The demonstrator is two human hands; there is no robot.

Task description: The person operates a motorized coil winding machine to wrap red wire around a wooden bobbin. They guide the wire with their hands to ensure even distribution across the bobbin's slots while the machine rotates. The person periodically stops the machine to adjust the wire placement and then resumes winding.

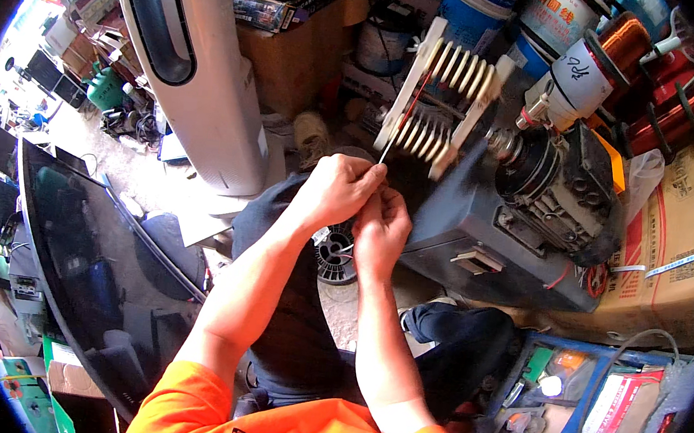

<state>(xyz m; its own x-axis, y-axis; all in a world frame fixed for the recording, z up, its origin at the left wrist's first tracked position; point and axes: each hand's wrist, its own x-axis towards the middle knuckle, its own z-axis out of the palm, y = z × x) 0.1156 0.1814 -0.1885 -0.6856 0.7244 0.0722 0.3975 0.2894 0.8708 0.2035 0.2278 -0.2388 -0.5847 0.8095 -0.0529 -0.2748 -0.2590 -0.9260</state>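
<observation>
My left hand (pixel 339 189) is closed in a pinch on a thin wire (pixel 384 153), whose lower stretch is pale and whose upper stretch is red. The wire slants up to a pale winding former (pixel 400 103) with two rows of rounded pegs. Just below and to the right, my right hand (pixel 383 227) is closed with its fingers curled against the left fingertips; what they pinch is hidden. A shaft joins the former to a dark, dusty motor (pixel 562 191) at the right. Under my hands, a black spool (pixel 334 267) shows between my forearms.
A grey machine box (pixel 486 242) stands beneath the motor. To its right are a large carton (pixel 679 240) and reels of copper wire (pixel 627 45). A tall white appliance (pixel 201 86) rises at the left, near a dark curved panel (pixel 91 267). A blue tray (pixel 590 386) of parts lies lower right.
</observation>
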